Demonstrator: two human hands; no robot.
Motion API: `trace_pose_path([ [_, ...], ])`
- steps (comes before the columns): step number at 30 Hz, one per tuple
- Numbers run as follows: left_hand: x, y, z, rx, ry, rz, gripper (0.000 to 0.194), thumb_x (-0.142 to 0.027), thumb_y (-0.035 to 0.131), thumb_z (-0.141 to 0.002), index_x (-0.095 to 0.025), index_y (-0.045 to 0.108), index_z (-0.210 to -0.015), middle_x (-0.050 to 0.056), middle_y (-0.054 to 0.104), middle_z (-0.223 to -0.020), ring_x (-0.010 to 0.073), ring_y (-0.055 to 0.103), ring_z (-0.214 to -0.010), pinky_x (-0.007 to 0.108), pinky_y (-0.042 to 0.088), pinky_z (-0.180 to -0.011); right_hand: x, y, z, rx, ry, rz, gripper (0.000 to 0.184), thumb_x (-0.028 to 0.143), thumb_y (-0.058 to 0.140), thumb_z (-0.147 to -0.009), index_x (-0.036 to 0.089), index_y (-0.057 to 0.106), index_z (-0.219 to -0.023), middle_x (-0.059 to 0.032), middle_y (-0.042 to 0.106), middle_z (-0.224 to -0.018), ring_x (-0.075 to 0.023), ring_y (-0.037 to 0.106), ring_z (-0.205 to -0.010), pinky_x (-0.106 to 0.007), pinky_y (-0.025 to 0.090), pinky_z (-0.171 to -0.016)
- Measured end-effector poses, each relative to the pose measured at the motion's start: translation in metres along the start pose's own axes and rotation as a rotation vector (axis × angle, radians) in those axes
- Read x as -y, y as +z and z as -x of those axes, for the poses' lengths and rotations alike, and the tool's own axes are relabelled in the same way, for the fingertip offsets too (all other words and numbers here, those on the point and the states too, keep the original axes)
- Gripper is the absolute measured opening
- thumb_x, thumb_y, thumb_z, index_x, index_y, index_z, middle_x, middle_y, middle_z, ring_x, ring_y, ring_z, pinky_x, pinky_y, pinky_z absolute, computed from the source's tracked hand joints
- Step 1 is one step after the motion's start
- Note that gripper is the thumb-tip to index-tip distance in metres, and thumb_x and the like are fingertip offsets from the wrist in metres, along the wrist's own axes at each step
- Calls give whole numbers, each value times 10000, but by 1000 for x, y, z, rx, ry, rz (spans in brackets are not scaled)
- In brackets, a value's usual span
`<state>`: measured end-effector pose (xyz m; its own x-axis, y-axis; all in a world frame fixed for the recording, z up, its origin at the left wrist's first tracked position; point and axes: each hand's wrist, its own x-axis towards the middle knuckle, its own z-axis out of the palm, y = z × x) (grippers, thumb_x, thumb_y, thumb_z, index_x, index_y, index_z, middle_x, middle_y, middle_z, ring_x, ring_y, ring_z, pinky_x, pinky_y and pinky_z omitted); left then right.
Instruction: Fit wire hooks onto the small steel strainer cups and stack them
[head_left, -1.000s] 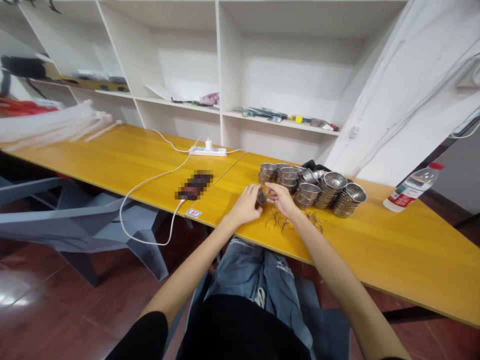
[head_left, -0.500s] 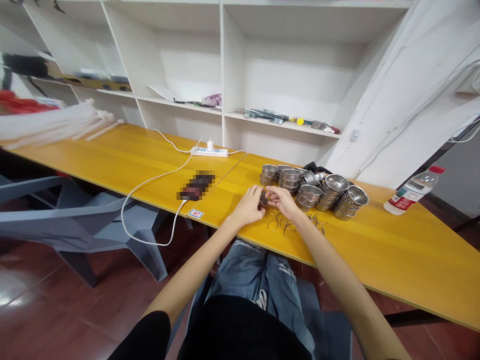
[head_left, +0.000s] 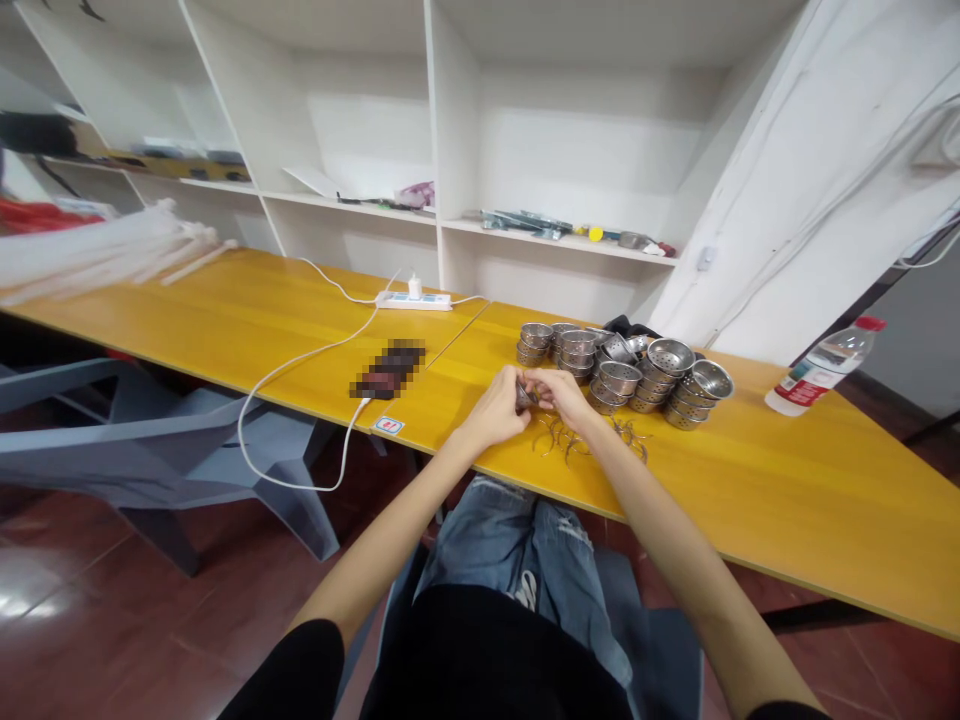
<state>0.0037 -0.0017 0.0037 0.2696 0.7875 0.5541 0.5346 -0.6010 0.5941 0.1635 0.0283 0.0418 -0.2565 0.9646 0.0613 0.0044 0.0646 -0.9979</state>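
Note:
My left hand (head_left: 497, 410) is closed around a small perforated metal strainer cup (head_left: 523, 397), tilted on its side just above the table's front part. Most of the cup is covered by the fingers. My right hand (head_left: 559, 393) meets it from the right, its thumb and forefinger pinched at the cup's rim. Whatever lies between those fingertips is too small to make out. Below the right hand, several thin curved metal wire pieces (head_left: 568, 440) are scattered on the table. Just beyond the hands stand stacks of similar strainer cups (head_left: 619, 378).
The yellow table (head_left: 810, 500) runs along a white shelf unit (head_left: 436, 150). A bottle (head_left: 825, 367) with a red cap stands at the right. On the left lie a pixelated dark device (head_left: 388, 370), its white cable (head_left: 259, 390) and a power strip (head_left: 415, 300). A grey chair (head_left: 150, 440) is at the left.
The left hand keeps hold of the strainer cup, which has turned between the fingers. The right hand's fingers have closed in against its rim. The view has shifted slightly.

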Motion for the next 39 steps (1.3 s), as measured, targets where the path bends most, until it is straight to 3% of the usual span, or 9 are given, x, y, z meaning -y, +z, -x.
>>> trace_pose_path([
  [3, 5, 2, -1, -9, -30, 30, 417, -156, 679, -763, -235, 394, -1057, 73, 572, -1083, 253, 608, -1036, 411, 508, -950, -1, 0, 0, 7, -1, -18, 312, 422, 801, -678, 169, 668, -551, 9, 548, -575, -70, 312, -505, -222, 210, -465],
  [8, 12, 3, -3, -13, -50, 95, 439, -213, 730, -771, -246, 370, -1020, 27, 583, -1043, 222, 615, -985, 370, 496, -911, -1, 0, 0, 18, -30, -7, 298, 414, 797, -647, 171, 659, -543, 2, 587, -593, -79, 340, -523, -234, 203, -482],
  [18, 9, 0, -2, -12, -34, 121, 562, -199, 704, -774, -241, 346, -1206, 45, 567, -1150, 206, 624, -1018, 342, 485, -923, -9, -2, -2, 51, -8, 52, 312, 393, 773, -659, 170, 611, -514, 30, 487, -522, -77, 334, -518, -233, 194, -504],
  [25, 9, -2, -3, 0, -24, 124, 500, -167, 694, -775, -246, 373, -1150, 14, 595, -1057, 187, 630, -962, 320, 484, -895, -7, -3, -1, 101, -25, 53, 370, 429, 793, -695, 172, 593, -518, 40, 443, -522, -75, 311, -515, -248, 174, -506],
  [31, 7, -8, -3, 43, -13, 63, 489, -192, 701, -790, -251, 384, -1158, 29, 610, -1086, 221, 643, -992, 348, 500, -895, -5, -5, 1, 143, -32, 64, 398, 461, 804, -706, 172, 600, -524, 43, 457, -533, -73, 306, -512, -263, 180, -507],
  [39, 11, -11, -2, 85, 136, -27, 507, -197, 679, -814, -238, 418, -1247, 93, 607, -1203, 293, 621, -1154, 427, 495, -1004, -5, -14, 0, 206, 8, -30, 279, 367, 826, -700, 168, 674, -578, 29, 475, -566, -94, 336, -561, -262, 244, -536],
])
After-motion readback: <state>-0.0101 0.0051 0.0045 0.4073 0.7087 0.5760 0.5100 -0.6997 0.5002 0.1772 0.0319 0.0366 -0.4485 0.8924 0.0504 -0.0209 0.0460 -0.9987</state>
